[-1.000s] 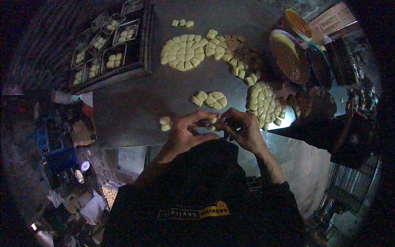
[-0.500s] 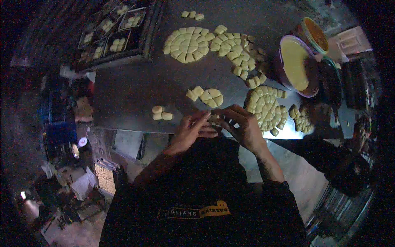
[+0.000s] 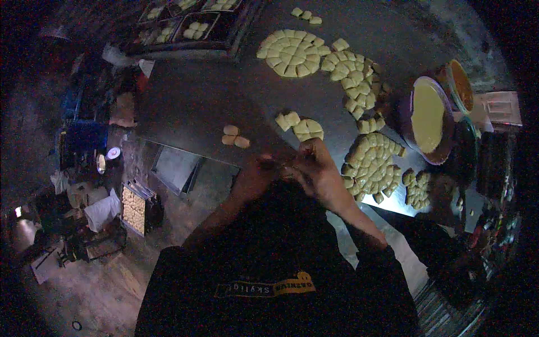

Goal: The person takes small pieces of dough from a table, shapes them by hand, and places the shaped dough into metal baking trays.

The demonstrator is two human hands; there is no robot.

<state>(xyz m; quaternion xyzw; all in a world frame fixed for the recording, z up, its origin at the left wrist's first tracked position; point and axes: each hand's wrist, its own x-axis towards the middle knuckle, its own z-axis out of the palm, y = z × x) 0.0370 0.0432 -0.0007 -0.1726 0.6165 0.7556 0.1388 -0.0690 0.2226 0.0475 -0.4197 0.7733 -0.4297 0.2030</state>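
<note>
My left hand (image 3: pixel 264 169) and right hand (image 3: pixel 314 168) meet at the table's near edge, close against my dark shirt. Their fingers are closed around a small piece of dough, which is dim and mostly hidden between them. The left hand lies in shadow; the right thumb and fingers are pinched together. Just beyond the right hand lie a small round of dough cut in wedges (image 3: pixel 309 130) and a pair of dough pieces (image 3: pixel 287 120). Three smooth dough balls (image 3: pixel 234 137) sit together to the left on the dark table (image 3: pixel 191 106).
A large cut dough round (image 3: pixel 293 53) and more cut dough (image 3: pixel 371 160) lie farther off and right. A purple-rimmed basin (image 3: pixel 429 115) and an orange tub (image 3: pixel 460 84) stand at right. Trays of dough (image 3: pixel 196 29) are at the far left. A co-worker's dark sleeve (image 3: pixel 412 233) reaches in at right.
My view has turned, so the table's things sit farther right. My hands have drawn closer together, with the right fingers more tightly folded. The three dough balls remain grouped.
</note>
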